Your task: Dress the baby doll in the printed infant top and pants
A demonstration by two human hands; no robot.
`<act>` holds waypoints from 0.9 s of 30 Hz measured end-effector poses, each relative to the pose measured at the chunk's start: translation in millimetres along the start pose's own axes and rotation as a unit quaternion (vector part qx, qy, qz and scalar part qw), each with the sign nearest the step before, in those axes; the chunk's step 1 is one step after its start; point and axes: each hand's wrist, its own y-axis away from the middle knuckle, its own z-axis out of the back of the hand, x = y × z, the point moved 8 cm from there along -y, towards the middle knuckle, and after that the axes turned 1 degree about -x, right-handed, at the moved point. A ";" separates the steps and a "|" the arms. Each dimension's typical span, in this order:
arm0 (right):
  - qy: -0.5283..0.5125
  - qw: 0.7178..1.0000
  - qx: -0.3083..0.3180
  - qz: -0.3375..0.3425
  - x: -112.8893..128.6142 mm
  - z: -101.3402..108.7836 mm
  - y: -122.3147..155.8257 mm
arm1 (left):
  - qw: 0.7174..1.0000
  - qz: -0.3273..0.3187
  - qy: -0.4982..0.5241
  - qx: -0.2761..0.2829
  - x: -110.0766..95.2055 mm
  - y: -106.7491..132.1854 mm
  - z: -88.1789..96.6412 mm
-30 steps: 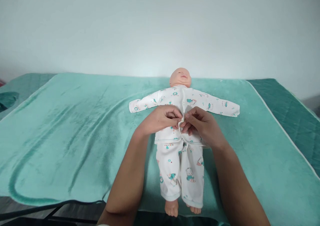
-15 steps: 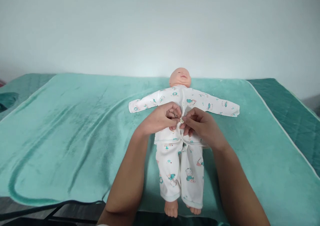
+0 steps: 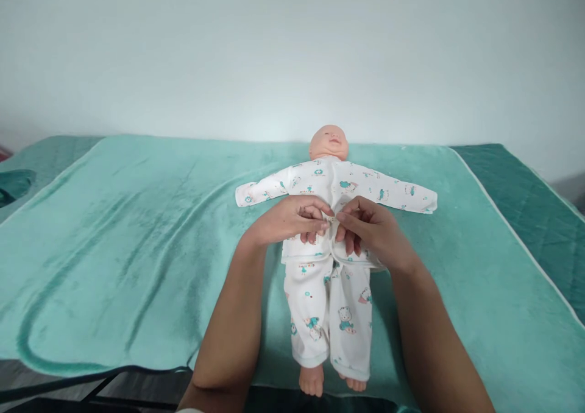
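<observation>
Two hands (image 3: 296, 219) (image 3: 372, 230), grip unclear, touch the white, long-sleeved shirt (image 3: 325, 184) printed with teal cartoons.

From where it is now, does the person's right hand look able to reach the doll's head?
Probably yes: the right hand is at the front of the printed top, and nothing seems to stand between it and the doll's head, which lies uncovered.

Head view, forward and down.
</observation>
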 end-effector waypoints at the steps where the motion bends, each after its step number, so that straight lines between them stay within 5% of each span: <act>1: -0.007 1.000 0.002 0.006 1.1 0.3 0.3 | 1.000 -0.003 -0.007 0.000 -0.3 0.1 0.6; 18: -0.036 0.999 0.018 0.031 4.0 -1.2 1.9 | 0.999 0.002 -0.049 -0.001 2.7 0.3 2.5; 27: -0.085 0.995 -0.013 0.059 3.7 7.0 -0.4 | 0.998 -0.004 -0.032 -0.046 1.0 -1.6 5.6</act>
